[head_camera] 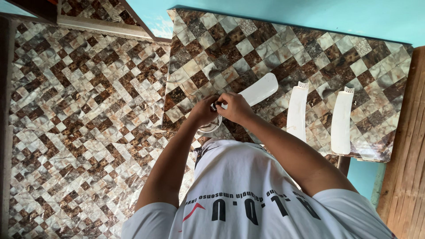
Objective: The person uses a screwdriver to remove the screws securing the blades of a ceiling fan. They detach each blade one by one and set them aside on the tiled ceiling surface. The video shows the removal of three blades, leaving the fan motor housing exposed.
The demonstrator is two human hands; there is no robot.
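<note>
— As the head camera looked down, where were the hands, taken from the table [380,66]?

— Both met over the table's near left corner. The left hand [202,110] and the right hand [236,107] were pressed close together, fingers curled shut around a small dark object [214,106] pinched between them. What that object was I could not tell; it was mostly hidden by the fingers.

— And the white piece?

— A long white fan blade [259,90] lay on the table and ran up and to the right from the hands, its near end under the right hand. Whether the fingers gripped the blade itself or only the small dark object at its end, I could not tell.

— Anything below the hands?

— A round whitish part [211,127] showed just under the left hand at the table's near edge, partly covered by the wrists.

— What else lay on the table?

— Two more white blades to the right of the hands, side by side and apart from each other: the middle blade [297,111] and the far-right blade [342,120], each with a patterned tip pointing away from the person. Neither was touched.

— And around the table?

— A floor [79,115] in the same brown and cream checker lay to its left, a turquoise wall [310,17] beyond it, and wooden planks [405,177] to its right. The person wore a white shirt [248,186].
</note>
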